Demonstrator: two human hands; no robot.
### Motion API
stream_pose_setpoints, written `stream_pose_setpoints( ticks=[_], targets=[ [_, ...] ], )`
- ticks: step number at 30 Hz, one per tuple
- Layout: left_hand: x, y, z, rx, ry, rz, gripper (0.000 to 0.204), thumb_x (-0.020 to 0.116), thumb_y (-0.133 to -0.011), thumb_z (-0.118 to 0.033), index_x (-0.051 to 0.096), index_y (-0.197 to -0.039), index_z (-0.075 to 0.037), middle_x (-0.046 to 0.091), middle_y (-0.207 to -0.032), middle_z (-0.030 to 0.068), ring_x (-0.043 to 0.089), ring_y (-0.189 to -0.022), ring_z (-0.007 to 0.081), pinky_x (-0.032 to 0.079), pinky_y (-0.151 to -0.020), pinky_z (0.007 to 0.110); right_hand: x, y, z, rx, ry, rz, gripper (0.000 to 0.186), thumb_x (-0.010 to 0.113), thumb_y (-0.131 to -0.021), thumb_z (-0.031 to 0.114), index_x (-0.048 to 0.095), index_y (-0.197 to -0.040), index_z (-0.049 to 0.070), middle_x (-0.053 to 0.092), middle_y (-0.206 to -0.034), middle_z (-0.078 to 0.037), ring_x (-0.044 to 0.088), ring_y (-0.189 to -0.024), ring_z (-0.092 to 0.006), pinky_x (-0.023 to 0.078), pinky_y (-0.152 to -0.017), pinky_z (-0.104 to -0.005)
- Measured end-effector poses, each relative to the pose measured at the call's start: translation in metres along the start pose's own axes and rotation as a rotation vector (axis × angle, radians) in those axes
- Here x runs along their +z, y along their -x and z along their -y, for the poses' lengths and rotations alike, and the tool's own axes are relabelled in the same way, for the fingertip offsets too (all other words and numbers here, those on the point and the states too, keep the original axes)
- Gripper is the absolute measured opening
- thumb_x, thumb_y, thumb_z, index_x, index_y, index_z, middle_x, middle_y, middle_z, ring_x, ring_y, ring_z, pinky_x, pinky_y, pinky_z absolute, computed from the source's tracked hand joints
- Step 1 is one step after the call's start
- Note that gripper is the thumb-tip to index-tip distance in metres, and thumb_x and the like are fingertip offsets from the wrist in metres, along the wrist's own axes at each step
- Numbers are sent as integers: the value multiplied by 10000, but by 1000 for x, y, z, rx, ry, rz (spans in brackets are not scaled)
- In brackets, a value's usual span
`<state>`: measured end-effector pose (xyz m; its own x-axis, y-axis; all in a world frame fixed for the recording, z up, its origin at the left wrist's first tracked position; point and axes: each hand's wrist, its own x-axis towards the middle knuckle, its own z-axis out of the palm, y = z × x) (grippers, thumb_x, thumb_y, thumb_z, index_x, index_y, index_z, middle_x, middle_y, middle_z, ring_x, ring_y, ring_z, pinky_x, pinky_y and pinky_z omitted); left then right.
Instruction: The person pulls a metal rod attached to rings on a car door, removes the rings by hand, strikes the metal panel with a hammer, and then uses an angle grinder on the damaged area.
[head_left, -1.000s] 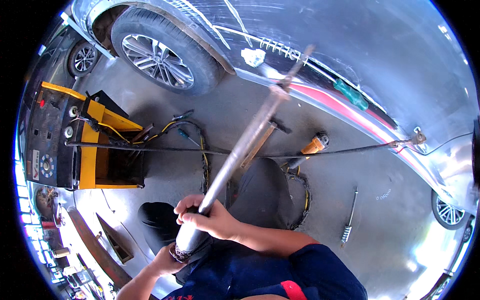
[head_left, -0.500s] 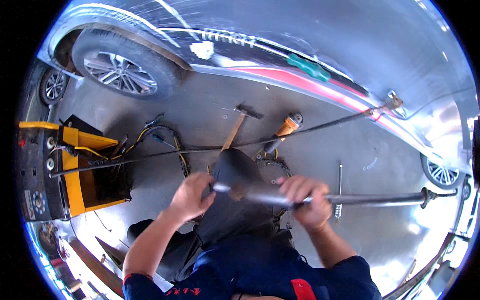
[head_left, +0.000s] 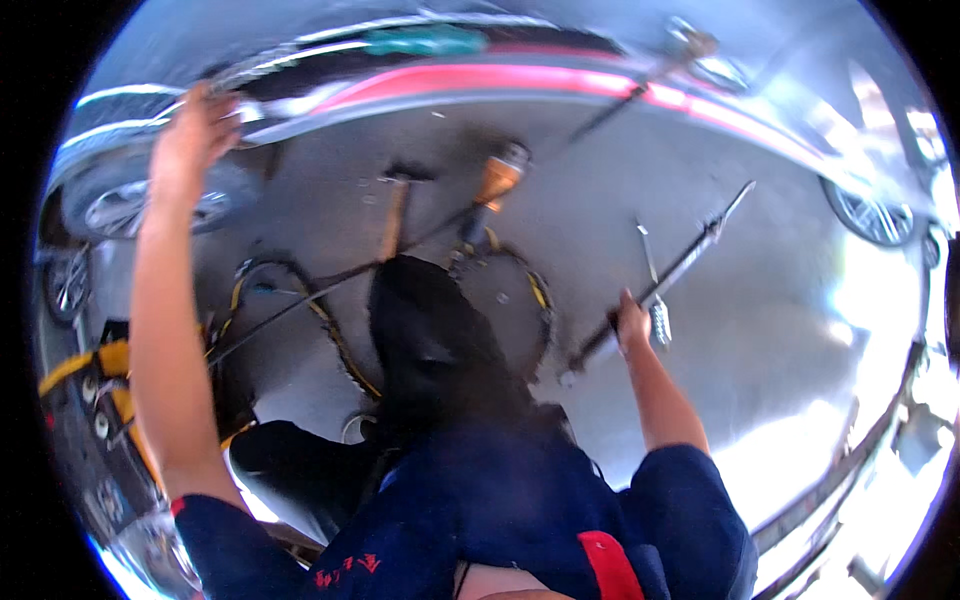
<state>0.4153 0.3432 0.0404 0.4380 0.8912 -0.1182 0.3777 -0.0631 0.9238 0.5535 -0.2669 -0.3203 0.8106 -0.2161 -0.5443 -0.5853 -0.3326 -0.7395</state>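
Note:
My left hand [head_left: 200, 130] is raised to the car body at upper left, its blurred fingers bent against a pale metal rod [head_left: 300, 60] lying along the panel; what they grip is unclear. A green handle [head_left: 425, 40] lies along the same line. My right hand [head_left: 632, 322] is closed around a long metal tube tool [head_left: 680, 267], held slanting over the floor at the right. Beside it on the floor is a thin rod with a coil [head_left: 660, 320].
A car sill [head_left: 560, 85] and wheels border the top. An orange power tool [head_left: 500, 178], a hammer [head_left: 397, 215] and looped cables [head_left: 330, 320] lie on the floor before my knee. A long dark bar crosses the middle. A yellow-black machine [head_left: 115, 420] stands at left.
My left hand has left the tube and risen to the car panel. My right hand has carried the tube to the right and tilted it. The view has turned and is more blurred.

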Motion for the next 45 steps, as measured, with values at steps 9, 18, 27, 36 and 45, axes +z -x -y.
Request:
stream_pose_setpoints(
  ticks=[9,18,27,36,45],
  targets=[
    [26,5,-2,52,9,97,613,493,-1091,-533,579,-1250,52,712,-1101,143,728,-985,225,616,-895,383,-14,-42,-143,287,881,395,391,610,-1034,370,710,-1170,18,725,-1029,-172,708,-927,-266,578,-737,-443],
    [35,12,2,110,163,176,665,549,-1064,-563,547,-1303,58,702,-1160,164,723,-1060,253,607,-914,401,115,134,247,-230,-188,1239,580,614,-1042,521,578,-1382,52,708,-1072,-92,685,-860,-204,593,-765,-357],
    [29,9,5,58,261,207,480,477,-1092,-406,655,-1176,32,761,-1041,133,719,-903,196,560,-819,332,177,192,366,-270,-849,948,246,661,-1050,398,635,-1011,156,621,-791,26,472,-615,-80,381,-560,-247],
    [33,10,9,81,419,242,571,428,-1080,-476,632,-1185,47,757,-1058,160,712,-902,225,556,-845,375,85,153,370,-429,-973,283,420,510,-1051,498,571,-855,131,470,-632,35,379,-521,-103,308,-496,-269],
    [31,7,20,303,187,181,480,546,-1073,-376,681,-1211,64,786,-1006,144,727,-844,171,561,-790,293,-23,119,254,-810,-816,-83,372,576,-1046,384,634,-1139,29,660,-950,-111,636,-826,-217,522,-743,-379]
  ],
)
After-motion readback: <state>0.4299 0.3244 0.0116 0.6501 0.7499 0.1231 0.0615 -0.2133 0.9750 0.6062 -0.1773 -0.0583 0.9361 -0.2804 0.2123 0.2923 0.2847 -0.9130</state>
